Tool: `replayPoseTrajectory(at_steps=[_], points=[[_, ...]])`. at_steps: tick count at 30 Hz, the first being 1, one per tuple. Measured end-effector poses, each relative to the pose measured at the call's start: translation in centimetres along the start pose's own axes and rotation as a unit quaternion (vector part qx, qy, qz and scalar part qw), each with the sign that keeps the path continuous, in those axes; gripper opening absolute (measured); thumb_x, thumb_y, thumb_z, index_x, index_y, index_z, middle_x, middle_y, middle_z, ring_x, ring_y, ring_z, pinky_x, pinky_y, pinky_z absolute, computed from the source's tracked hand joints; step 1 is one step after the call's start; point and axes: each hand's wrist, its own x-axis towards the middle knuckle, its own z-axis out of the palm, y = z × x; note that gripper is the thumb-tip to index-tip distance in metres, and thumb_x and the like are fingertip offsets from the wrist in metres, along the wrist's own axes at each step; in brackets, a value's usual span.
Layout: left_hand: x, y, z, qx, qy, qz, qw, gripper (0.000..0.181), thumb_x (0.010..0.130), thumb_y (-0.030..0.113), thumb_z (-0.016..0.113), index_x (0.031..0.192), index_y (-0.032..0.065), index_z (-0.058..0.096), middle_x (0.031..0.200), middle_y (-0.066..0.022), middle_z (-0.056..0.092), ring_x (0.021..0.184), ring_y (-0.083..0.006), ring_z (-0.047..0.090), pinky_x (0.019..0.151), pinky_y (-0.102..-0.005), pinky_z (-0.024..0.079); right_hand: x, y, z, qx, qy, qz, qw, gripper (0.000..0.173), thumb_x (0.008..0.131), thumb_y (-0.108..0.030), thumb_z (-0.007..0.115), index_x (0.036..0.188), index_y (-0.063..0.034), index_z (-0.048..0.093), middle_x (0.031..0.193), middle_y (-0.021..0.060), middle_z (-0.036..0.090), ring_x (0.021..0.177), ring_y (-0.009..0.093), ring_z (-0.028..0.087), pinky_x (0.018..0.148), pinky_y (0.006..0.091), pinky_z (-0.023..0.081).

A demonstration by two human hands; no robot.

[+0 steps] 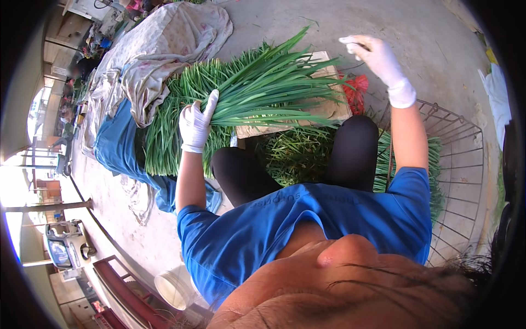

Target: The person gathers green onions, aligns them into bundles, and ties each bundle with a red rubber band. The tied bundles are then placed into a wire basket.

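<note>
My left hand, in a white glove, grips a bunch of long flat green leaves that look like garlic chives. The leaves fan out to the right over a pale board. Beneath and left of that hand lies a thick pile of the same greens, its cut ends lined up. My right hand, gloved too, is raised in the air beyond the board, apart from the bunch. Its fingers are bent together; whether something thin is between them I cannot tell.
Red plastic strands hang by the board's right end. A wire basket with more greens stands at my right. Loose trimmings lie between my knees. Flowered cloth and blue cloth cover the pile's left side. A white bucket is behind left.
</note>
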Motion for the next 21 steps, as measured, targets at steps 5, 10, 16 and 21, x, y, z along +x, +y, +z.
replayPoseTrajectory(at_steps=[5,10,16,21], points=[[1.0,0.7,-0.3,-0.007,0.028,0.028,0.999,0.08,0.062,-0.003,0.06,0.133,0.0286,0.043,0.094,-0.013,0.058,0.074,-0.0285,0.057,0.07,-0.0396,0.049,4.3,2.7,3.2,-0.017,0.044,0.002,0.999,0.023,0.087,-0.017,0.057,0.106,-0.0063,0.065,0.082,0.005,0.065,0.071,0.008,0.055,0.067,0.0226,0.045],[0.8,0.9,-1.5,-0.017,0.037,0.034,0.999,0.08,0.061,-0.002,0.061,0.132,0.0287,0.045,0.096,-0.0136,0.057,0.075,-0.0289,0.056,0.071,-0.0404,0.048,5.7,3.9,2.0,0.112,0.105,0.042,0.987,0.025,0.088,-0.013,0.055,0.112,-0.0088,0.063,0.097,0.0002,0.064,0.082,0.011,0.055,0.075,0.0242,0.045],[0.5,1.0,-1.4,-0.036,0.033,0.027,0.998,0.085,0.057,0.002,0.066,0.134,0.0301,0.043,0.098,-0.0131,0.057,0.077,-0.0297,0.056,0.075,-0.0406,0.048,6.0,5.2,3.3,0.009,-0.054,-0.019,0.998,0.022,0.09,-0.015,0.052,0.106,-0.0089,0.065,0.084,-0.0031,0.063,0.071,0.004,0.051,0.062,0.0195,0.042],[0.5,1.5,-0.8,-0.02,0.03,0.019,0.999,0.073,0.068,0.004,0.057,0.134,0.0306,0.043,0.092,-0.011,0.056,0.071,-0.0244,0.055,0.069,-0.0357,0.048,5.5,4.1,4.7,0.122,0.14,0.066,0.98,0.02,0.087,-0.008,0.053,0.101,-0.0019,0.065,0.082,0.0015,0.065,0.07,0.006,0.055,0.063,0.0211,0.045]])
